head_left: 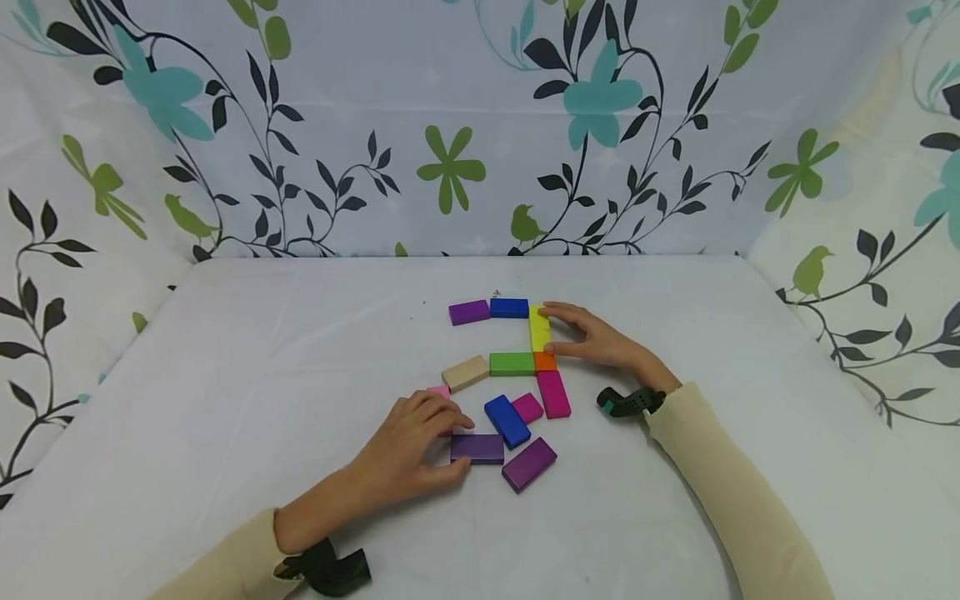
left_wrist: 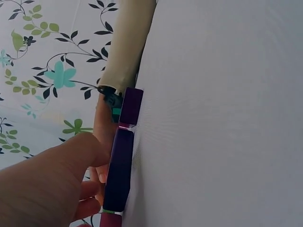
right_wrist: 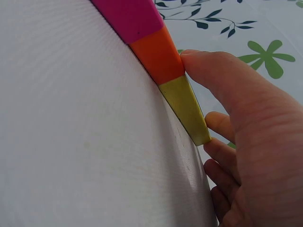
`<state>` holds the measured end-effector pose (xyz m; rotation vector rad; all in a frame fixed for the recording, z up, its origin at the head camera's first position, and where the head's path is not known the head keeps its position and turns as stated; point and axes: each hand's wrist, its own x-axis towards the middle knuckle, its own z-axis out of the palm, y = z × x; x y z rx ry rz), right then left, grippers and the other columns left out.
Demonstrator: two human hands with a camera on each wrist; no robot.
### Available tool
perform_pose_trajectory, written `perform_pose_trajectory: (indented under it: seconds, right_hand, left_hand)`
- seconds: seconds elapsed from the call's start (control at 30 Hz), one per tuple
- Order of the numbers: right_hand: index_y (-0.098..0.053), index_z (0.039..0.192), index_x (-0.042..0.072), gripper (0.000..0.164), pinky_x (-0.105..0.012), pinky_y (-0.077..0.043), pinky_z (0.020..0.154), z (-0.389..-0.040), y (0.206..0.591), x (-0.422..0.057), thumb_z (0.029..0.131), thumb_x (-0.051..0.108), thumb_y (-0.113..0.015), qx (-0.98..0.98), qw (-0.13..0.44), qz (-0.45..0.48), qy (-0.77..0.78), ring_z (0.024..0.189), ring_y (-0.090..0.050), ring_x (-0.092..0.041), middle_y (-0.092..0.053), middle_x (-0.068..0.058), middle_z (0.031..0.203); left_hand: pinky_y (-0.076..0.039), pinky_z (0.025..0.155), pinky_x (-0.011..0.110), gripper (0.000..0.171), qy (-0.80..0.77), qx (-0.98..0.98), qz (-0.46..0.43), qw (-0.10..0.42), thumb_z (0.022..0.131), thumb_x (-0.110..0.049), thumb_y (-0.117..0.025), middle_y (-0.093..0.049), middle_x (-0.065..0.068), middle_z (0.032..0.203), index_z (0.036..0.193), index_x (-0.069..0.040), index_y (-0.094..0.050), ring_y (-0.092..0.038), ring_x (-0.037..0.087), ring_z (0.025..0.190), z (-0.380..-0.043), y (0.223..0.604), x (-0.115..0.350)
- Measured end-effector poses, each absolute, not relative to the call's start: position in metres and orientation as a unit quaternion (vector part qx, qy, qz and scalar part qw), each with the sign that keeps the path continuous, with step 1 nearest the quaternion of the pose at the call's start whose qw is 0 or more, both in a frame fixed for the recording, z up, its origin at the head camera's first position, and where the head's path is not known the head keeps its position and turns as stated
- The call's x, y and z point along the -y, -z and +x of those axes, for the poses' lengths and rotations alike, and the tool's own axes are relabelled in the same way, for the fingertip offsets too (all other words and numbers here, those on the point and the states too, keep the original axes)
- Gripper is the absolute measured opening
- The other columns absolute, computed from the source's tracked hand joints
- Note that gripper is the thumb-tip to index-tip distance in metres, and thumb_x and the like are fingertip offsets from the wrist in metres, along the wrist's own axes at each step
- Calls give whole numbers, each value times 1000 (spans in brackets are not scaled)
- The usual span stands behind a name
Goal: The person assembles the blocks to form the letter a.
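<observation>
A yellow block [head_left: 540, 330] lies at the right of a block outline, and my right hand [head_left: 600, 340] holds it by its ends, thumb near its join with an orange block [head_left: 545, 362]. In the right wrist view the yellow block [right_wrist: 186, 109] and orange block [right_wrist: 158, 54] sit end to end beside the thumb. Lower left, my left hand [head_left: 408, 446] has thumb and fingers about a dark purple block [head_left: 477, 450]. That block [left_wrist: 120, 170] stands close to the thumb in the left wrist view. A pink block [head_left: 438, 390] is partly hidden behind the left hand.
Above lie a purple block [head_left: 469, 312] and a blue block [head_left: 509, 308]. Green [head_left: 512, 364], tan [head_left: 465, 374] and magenta [head_left: 553, 394] blocks adjoin the orange one. A blue block [head_left: 507, 421], a small magenta block [head_left: 528, 407] and a purple block [head_left: 529, 464] lie near the left hand.
</observation>
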<state>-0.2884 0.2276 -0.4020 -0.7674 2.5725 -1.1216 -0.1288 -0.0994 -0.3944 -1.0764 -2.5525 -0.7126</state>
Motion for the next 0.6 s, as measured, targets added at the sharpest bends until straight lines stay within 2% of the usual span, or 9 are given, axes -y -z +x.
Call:
perform_pose_trajectory:
  seconds: [0.27, 0.6]
  right_hand:
    - [-38, 150, 15, 69, -62, -13, 114, -290, 399, -230, 90, 30, -69, -877, 121, -260, 385, 148, -13, -33, -22, -8, 161]
    - [-39, 150, 17, 68, -61, -13, 115, -290, 401, -229, 91, 29, -69, -875, 123, -261, 389, 148, -13, -32, -22, -7, 161]
  left_hand:
    - [-43, 95, 48, 34, 242, 889, -368, 125, 79, -33, -77, -62, -2, 110, 108, -18, -68, -52, 21, 116, -129, 387, 90]
    - [-40, 99, 49, 43, 209, 904, -364, 77, 82, -40, -73, -60, 1, 119, 118, -18, -64, -51, 23, 119, -133, 382, 75]
